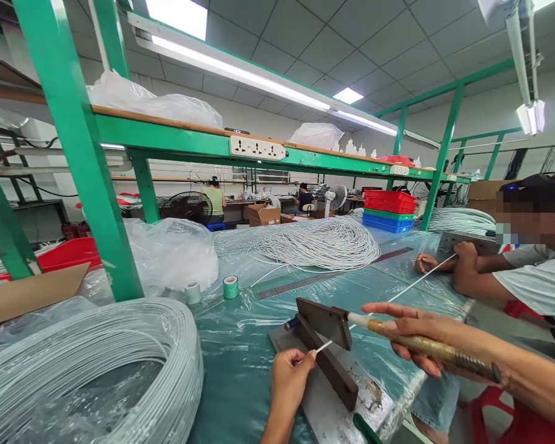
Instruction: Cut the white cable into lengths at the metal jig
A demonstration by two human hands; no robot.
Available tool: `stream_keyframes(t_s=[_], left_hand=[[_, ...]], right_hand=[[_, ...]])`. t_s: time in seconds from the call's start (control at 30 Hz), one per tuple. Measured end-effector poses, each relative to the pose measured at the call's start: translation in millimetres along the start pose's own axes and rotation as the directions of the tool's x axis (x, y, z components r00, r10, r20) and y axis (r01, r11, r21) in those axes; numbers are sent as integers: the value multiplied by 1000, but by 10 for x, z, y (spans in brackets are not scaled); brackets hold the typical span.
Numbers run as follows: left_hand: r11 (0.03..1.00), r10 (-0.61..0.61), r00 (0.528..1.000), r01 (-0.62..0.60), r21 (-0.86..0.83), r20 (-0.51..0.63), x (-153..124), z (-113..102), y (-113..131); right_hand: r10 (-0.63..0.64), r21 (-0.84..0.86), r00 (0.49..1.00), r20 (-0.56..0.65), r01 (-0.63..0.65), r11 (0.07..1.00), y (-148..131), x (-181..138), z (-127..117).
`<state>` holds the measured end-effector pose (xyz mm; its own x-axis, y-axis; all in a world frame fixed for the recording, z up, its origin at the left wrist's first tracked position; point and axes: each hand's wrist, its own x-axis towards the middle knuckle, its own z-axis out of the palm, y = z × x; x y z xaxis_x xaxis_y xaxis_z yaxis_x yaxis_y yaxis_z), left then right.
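My left hand (pixel 290 373) pinches the near end of a thin white wire (pixel 324 346) just in front of a dark lever cutter (pixel 326 345) that sits on a grey metal plate (pixel 337 407). My right hand (pixel 409 336) lies on the cutter's brass-coloured handle (pixel 437 350), fingers stretched along it. The wire runs through the blade and on to the right (pixel 420 279), where a seated co-worker's hands (pixel 444 262) hold its far end.
A big coil of pale wire (pixel 97 370) lies at the lower left. A pile of cut white wires (pixel 319 243), a long ruler (pixel 333 273), two tape rolls (pixel 230 287), plastic bags and stacked red, green and blue trays (pixel 388 209) sit further back. A green frame post (pixel 81 148) rises at left.
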<state>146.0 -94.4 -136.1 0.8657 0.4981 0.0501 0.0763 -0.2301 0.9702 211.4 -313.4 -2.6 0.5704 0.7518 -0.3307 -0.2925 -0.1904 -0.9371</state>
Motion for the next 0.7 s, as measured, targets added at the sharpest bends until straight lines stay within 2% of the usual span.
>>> stream_keyframes(t_s=[0.17,0.33,0.47,0.6,0.7], left_hand=[[1000,-20,1000,20,22,-10,-12,0,30],[998,-48,999,48,27,-14,-26,-5,55],[999,-41,999,41,10,-20,-13,2,28],[1000,-29,999,29,-13,-24,-4,9,-5],[999,-21,1000,21,-29,-23,-15,7,0]], right_hand=[[123,-29,992,-31,-124,992,121,-104,64],[170,-111,980,-98,-181,977,179,-133,125],[163,-93,986,-35,-166,982,273,-82,117],[138,-271,990,6,-131,954,281,-123,175],[115,-436,990,-84,-140,889,258,-203,193]])
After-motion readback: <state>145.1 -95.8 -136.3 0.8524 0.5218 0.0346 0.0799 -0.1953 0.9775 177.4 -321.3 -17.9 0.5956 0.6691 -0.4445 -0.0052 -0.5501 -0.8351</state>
